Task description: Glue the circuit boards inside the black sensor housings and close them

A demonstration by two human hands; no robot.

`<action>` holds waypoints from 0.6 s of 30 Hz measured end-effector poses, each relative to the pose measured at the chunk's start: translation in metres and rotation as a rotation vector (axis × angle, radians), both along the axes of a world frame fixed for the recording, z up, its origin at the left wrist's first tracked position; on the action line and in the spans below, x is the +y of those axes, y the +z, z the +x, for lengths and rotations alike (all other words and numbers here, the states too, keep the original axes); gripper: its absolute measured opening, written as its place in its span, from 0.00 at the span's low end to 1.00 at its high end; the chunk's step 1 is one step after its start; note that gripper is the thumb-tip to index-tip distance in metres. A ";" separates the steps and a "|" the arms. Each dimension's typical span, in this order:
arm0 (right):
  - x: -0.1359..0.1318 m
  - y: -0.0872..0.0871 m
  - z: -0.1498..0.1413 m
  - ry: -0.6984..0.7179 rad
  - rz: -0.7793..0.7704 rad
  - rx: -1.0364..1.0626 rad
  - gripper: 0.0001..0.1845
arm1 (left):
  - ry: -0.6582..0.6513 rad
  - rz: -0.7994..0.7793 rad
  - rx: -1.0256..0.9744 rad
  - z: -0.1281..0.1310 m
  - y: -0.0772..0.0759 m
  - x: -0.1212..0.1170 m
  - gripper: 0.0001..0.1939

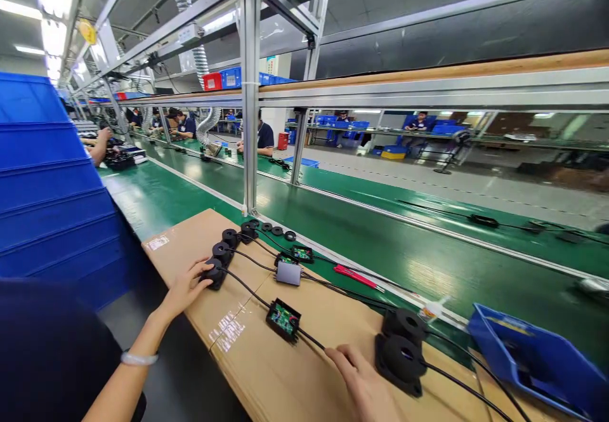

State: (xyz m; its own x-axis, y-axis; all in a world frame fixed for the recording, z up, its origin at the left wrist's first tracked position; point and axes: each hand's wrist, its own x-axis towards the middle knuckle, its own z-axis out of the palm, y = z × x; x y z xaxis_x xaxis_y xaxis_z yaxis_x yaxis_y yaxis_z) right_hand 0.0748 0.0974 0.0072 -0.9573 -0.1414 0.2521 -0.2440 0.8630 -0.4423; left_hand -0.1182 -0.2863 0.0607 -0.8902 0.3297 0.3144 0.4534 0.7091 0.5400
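On the counter, beside the green conveyor belt, lies a flat brown cardboard sheet. Black ring-shaped coil parts sit in a row on it, wired to small open black boxes with green circuit boards. The left hand rests its fingers on the nearest ring, loosely curled. The right hand lies spread flat by a black cable.

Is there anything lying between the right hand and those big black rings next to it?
Nothing visible does. The right hand rests on the cardboard just left of the black rings, with only a thin black cable running past it.
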 end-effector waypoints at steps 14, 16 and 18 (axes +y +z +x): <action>0.098 0.047 0.145 -0.719 0.274 0.116 0.17 | -0.663 -0.175 0.119 0.049 0.028 0.222 0.24; 0.135 0.034 0.179 -0.897 0.362 0.154 0.17 | -0.805 -0.330 -0.006 0.064 0.036 0.274 0.36; 0.162 0.021 0.211 -1.008 0.400 0.150 0.19 | -0.868 -0.440 -0.059 0.074 0.045 0.315 0.49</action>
State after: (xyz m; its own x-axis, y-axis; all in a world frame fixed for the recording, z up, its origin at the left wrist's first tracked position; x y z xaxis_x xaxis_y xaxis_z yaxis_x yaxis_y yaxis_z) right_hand 0.2857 0.2598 0.0282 -0.6431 0.5918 0.4860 0.6267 0.7715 -0.1102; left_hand -0.0439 0.0288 0.1052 -0.2926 0.9557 -0.0313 0.8942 0.2851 0.3452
